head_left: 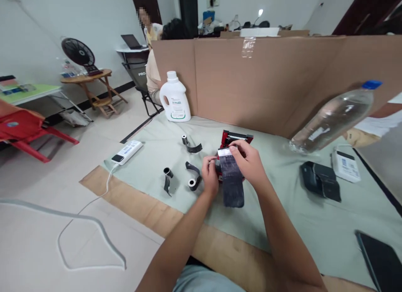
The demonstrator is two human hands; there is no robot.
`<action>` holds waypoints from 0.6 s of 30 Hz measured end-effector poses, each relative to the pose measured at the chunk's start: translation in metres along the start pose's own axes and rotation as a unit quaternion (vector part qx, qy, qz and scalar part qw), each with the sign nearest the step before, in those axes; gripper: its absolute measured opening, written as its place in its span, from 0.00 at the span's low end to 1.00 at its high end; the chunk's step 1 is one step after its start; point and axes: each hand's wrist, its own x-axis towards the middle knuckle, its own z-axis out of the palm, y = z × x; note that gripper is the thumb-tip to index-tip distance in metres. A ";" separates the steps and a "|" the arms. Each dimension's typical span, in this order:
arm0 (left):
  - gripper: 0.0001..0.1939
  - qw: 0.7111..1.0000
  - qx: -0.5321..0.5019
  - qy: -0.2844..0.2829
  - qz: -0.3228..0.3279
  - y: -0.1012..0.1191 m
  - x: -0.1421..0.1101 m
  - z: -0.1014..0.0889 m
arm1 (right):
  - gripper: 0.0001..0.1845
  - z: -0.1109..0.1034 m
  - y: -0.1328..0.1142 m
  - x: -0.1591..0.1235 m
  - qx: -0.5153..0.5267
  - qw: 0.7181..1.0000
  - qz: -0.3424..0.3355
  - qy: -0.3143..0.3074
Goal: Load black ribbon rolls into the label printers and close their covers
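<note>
In front of me on the cloth stands a small red and black receipt printer (238, 137) with its lid raised. A dark paper strip (232, 181) with a white upper end hangs down over its front and hides much of it. My right hand (246, 160) pinches the strip's white end between thumb and fingers. Curled fingers of my left hand (210, 174) grip the printer's left side; their tips are partly hidden. Left of the printer lie small paper rolls with dark, curling tails: a near one (192, 184), a far one (184, 140) and a leftmost one (168, 172).
A cardboard screen (251, 82) closes off the back. A white jug (176, 99) stands at its left, and a large clear bottle (336, 120) leans at the right. Nearby are a black printer (317, 179), white power strips (127, 153) and a tablet (381, 258). People sit beyond.
</note>
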 end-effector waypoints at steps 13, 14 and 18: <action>0.19 0.928 0.177 -0.271 0.184 0.060 0.041 -0.001 | 0.19 -0.039 0.005 -0.002 0.062 0.991 0.067 -0.097; 0.18 0.938 0.149 -0.269 0.160 0.057 0.041 0.000 | 0.19 -0.045 0.008 0.000 0.073 0.990 0.072 -0.098; 0.19 0.957 0.051 -0.267 0.105 0.042 0.040 0.004 | 0.17 -0.060 0.026 0.006 0.032 0.993 0.061 -0.094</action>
